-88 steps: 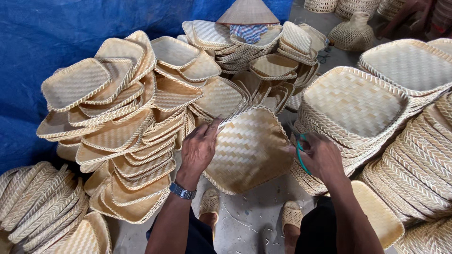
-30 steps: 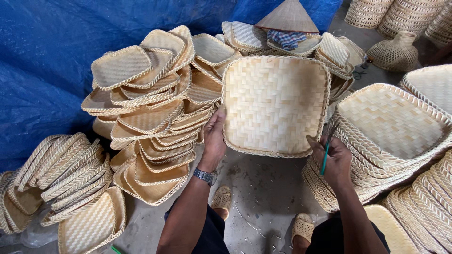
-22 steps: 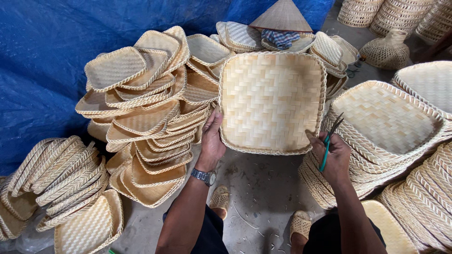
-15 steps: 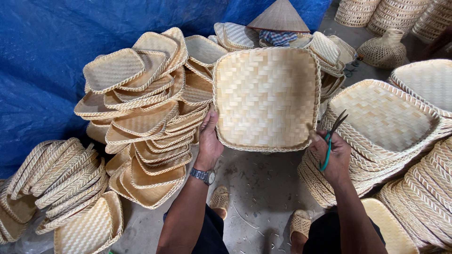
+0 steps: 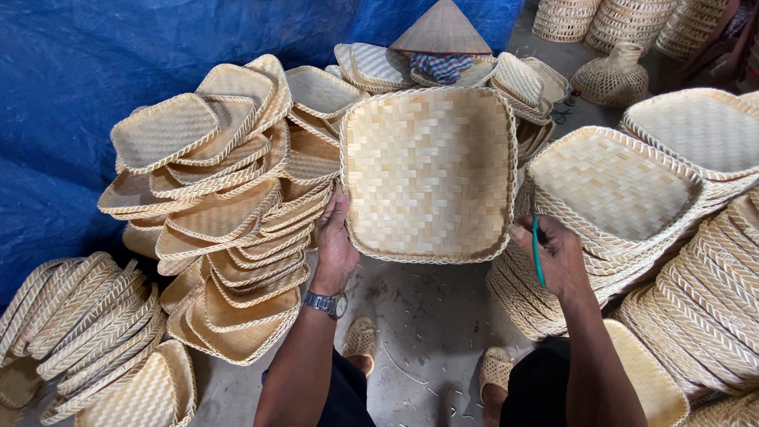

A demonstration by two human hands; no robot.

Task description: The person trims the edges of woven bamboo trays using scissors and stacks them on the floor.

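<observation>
I hold a square woven bamboo tray [image 5: 431, 170] up in front of me, its hollow side facing me. My left hand [image 5: 335, 247] grips its lower left corner; a wristwatch sits on that wrist. At the tray's lower right corner is my right hand [image 5: 553, 255], thumb on the rim, with a thin green-handled tool [image 5: 538, 251] held between its fingers.
A tall leaning pile of similar trays [image 5: 229, 205] stands on the left, another stack [image 5: 617, 198] on the right. More trays lie on edge at lower left [image 5: 71, 332]. A conical hat [image 5: 441, 30] and round baskets [image 5: 617, 75] sit behind. A blue tarp [image 5: 95, 55] covers the left. My sandalled feet [image 5: 361, 345] rest on the concrete floor.
The tray has been turned from lying flat and low to upright with its hollow facing me, and raised. Both hands stayed on its lower corners.
</observation>
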